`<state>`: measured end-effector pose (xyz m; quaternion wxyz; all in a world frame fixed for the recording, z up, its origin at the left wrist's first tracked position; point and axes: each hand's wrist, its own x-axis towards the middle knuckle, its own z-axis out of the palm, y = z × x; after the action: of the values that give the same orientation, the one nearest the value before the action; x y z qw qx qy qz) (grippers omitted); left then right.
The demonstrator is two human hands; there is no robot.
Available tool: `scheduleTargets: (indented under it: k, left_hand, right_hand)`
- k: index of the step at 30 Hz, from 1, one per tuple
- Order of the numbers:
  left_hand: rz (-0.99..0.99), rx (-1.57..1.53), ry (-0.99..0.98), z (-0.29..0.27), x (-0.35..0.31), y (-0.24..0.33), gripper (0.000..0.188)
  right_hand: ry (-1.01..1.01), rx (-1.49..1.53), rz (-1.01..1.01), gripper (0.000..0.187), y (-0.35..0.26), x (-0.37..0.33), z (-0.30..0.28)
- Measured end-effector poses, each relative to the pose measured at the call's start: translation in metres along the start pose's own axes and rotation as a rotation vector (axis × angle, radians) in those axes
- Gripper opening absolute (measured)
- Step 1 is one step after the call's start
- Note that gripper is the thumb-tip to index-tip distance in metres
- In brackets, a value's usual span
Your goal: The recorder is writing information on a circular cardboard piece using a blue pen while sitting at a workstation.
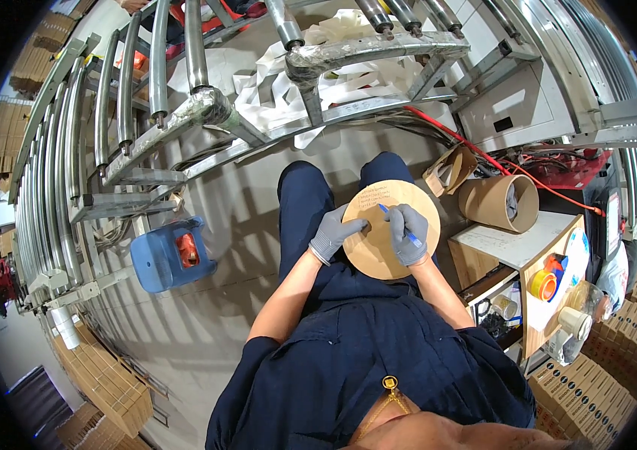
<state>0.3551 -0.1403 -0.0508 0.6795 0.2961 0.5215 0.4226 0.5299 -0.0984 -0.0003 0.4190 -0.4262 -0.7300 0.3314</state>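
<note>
A tan round disc (378,253) rests on my lap, tilted toward me, with several lines of small handwriting near its upper left edge. My left hand (332,234), in a grey glove, grips the disc's left side, with the thumb on its face and the other fingers partly hidden. Over the right half of the disc, my gloved right hand (407,234) is closed around a blue pen (414,240). The pen's upper end points toward the writing; whether it touches the disc I cannot tell.
Metal roller conveyor frames (378,51) curve ahead, with white paper scraps (266,97) beneath. A blue plastic stool (161,259) stands left. To the right are a cardboard tube (498,202), a small cabinet (517,238) with tape rolls (543,285), and a red cable (476,148). Stacked cartons (585,397) sit lower right.
</note>
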Motion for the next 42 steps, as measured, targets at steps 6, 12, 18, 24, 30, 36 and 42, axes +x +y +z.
scheduleTargets:
  k: [6,12,18,24,30,36,42]
  left_hand:
    - [0.005,0.021,0.006,-0.0003,-0.0006,0.0007,0.039]
    - [0.017,0.031,0.015,0.0013,-0.001,0.0032,0.039]
    - [-0.002,0.026,0.023,0.0016,-0.0018,0.0042,0.04]
    - [0.007,0.001,0.011,0.0018,-0.0021,0.0041,0.04]
    - [-0.001,0.027,0.006,0.0015,-0.0021,0.0061,0.04]
    - [0.015,0.044,0.005,0.0006,-0.0008,0.0032,0.04]
    - [0.002,-0.012,0.0,0.0013,-0.0019,0.004,0.039]
  right_hand:
    - [-0.009,0.003,0.031,0.01,-0.0032,0.0016,-0.0005]
    - [-0.022,-0.036,0.049,0.021,-0.0031,-0.0002,-0.0053]
    - [-0.027,-0.034,0.022,0.02,-0.0032,0.0002,-0.006]
    - [-0.004,0.011,0.06,0.019,-0.0017,-0.0009,-0.0042]
    - [-0.002,0.008,0.064,0.019,0.0004,-0.002,-0.0029]
    - [0.051,0.006,0.03,0.016,-0.0007,0.0006,-0.0012]
    - [0.038,-0.003,0.039,0.017,-0.0025,0.0015,-0.0017]
